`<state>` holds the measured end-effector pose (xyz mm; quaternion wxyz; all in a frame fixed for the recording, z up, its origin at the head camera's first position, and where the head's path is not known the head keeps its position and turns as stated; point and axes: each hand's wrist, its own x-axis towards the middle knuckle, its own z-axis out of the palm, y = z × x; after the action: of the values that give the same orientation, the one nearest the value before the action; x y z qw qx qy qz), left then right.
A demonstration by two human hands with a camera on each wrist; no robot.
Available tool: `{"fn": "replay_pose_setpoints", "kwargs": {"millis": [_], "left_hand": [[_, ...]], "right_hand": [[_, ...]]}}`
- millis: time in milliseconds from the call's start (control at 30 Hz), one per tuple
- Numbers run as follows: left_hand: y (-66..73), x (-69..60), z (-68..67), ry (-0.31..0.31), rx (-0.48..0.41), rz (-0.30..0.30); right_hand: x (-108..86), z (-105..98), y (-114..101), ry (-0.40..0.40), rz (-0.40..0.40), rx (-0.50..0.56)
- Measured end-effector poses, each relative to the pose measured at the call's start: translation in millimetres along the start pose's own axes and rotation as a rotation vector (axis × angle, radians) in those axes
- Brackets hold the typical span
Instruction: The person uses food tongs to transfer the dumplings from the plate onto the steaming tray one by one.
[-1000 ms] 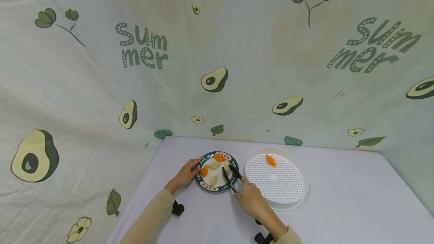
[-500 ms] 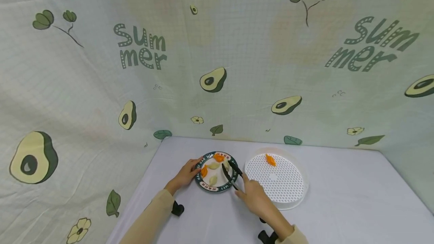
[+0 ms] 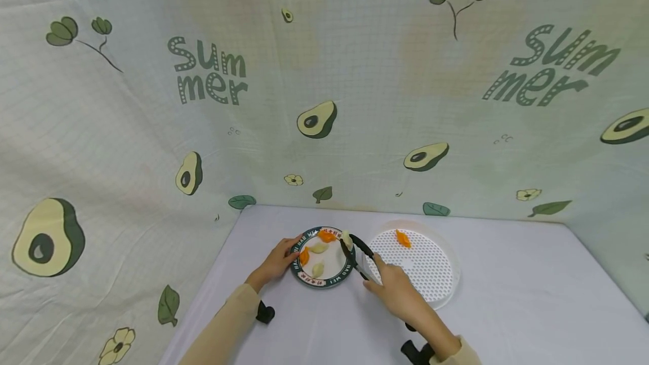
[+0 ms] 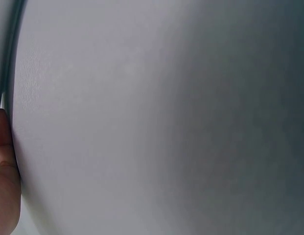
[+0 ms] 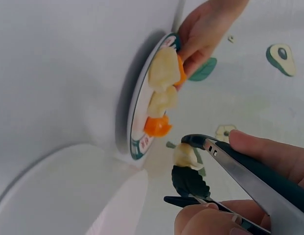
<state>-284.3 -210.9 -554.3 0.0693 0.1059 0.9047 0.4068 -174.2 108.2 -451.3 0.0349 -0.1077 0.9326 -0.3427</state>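
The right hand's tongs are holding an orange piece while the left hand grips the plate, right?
Not quite: the right wrist view shows a pale piece in the tongs held by the right hand, not an orange one. The left hand does grip the plate.

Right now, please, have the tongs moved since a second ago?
Yes: in the head view, the tongs have moved right and up relative to the plate.

The right hand holds tongs pinching a dumpling; the left hand grips a plate of more dumplings.
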Motion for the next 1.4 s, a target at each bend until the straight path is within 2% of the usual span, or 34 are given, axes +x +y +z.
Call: {"fn": "replay_pose_setpoints", "kwargs": {"millis": [300, 733, 1067, 1400], "left_hand": [[2.2, -1.2, -2.3, 0.002, 0.015, 0.012], [5.1, -1.3, -2.9, 0.004, 0.027, 0.003], [3.1, -0.4, -1.3, -0.004, 0.028, 0.014], [1.5, 1.1, 0.7, 0.009, 0.020, 0.011]], "right_hand": [[-5.3, -20, 14, 0.032, -0.049, -0.033], [-11.8, -42, 39, -0.001, -0.051, -0.078], [-7.1, -45, 61, -0.046, -0.006, -0.096], [0.3, -41, 73, -0.071, 0.007, -0.113]]}}
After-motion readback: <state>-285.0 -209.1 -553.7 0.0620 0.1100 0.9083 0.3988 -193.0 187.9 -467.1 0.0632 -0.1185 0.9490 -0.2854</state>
